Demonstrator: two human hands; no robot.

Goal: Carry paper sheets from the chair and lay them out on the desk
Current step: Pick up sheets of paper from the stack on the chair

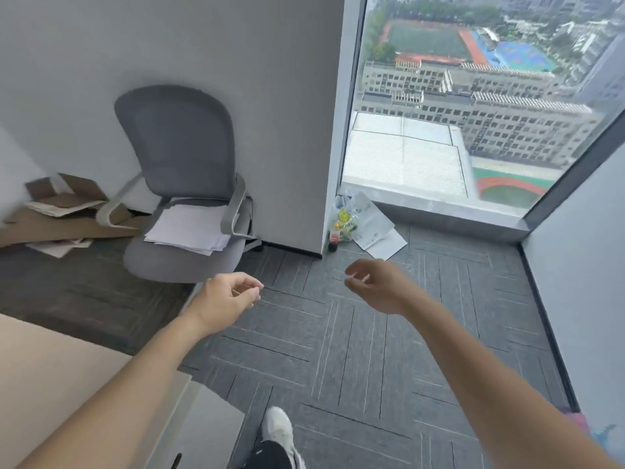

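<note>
Many white paper sheets askew on grey chair, left hand, right hand, fingers slack, empty

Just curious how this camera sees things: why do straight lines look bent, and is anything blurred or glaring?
Head view: the wide-angle lens tilts and bows the window frame and the wall edges. Head view: daylight is soft, with no harsh glare; the paper sheets on the chair are bright but not washed out. Head view: the left hand and right hand look slightly smeared at the fingertips.
</note>
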